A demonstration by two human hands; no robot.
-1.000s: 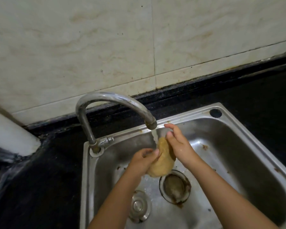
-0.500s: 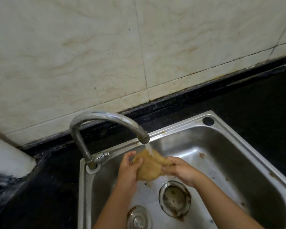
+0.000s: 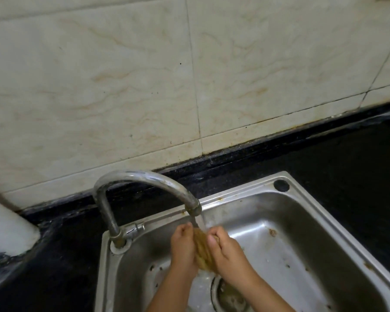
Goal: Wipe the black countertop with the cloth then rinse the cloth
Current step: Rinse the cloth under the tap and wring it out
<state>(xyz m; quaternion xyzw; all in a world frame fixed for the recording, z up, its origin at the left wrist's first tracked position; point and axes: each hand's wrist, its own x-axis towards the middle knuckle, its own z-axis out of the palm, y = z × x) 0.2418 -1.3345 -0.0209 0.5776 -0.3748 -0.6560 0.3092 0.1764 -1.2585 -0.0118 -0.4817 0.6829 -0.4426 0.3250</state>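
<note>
Now cloth (image 3: 203,253) bunched between both hands — left (image 3: 183,248), right (image 3: 226,251)

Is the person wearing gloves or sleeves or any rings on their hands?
No. The left hand and right hand are bare, with no gloves. Both forearms are uncovered as far as the picture's bottom edge, so no sleeves show. No rings, bracelets or watch can be seen.

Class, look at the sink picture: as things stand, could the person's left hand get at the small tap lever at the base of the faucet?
Probably yes. The left hand is closed on the cloth with the right hand, but the lever sits just beside it on the sink rim, nothing between. It would need to release the cloth first.
</note>
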